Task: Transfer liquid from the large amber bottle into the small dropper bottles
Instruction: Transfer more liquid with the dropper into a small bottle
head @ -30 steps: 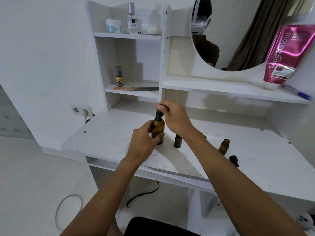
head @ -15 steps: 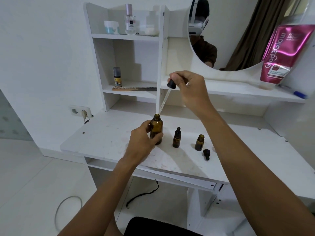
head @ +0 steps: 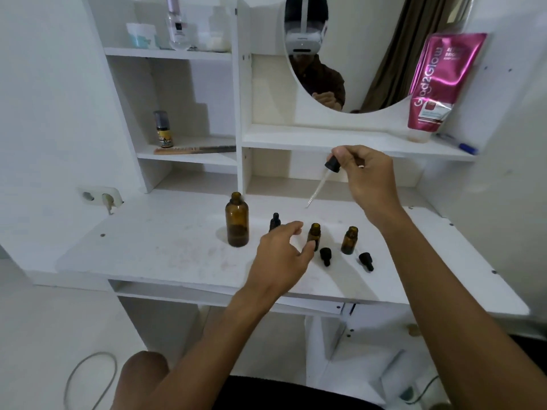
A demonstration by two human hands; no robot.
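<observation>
the left hand (head: pixel 281 255) hides most of the capped little bottle (head: pixel 275 219); only its black top peeks out. its thumb lies over the foot of the open bottle (head: pixel 314 232) beside it, touching or not, i can't tell. the right hand (head: pixel 367 179) covers the top of the dropper (head: pixel 319 187). its glass tube is too thin to show any liquid. the mirror (head: pixel 370 54) is cut off at the top edge.

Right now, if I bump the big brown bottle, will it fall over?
Probably, with a hard bump: the big bottle stands tall and narrow on the desk, and nothing holds it. It looks like glass, so it may crack. Its mouth is open, so anything inside would likely spill.
</observation>
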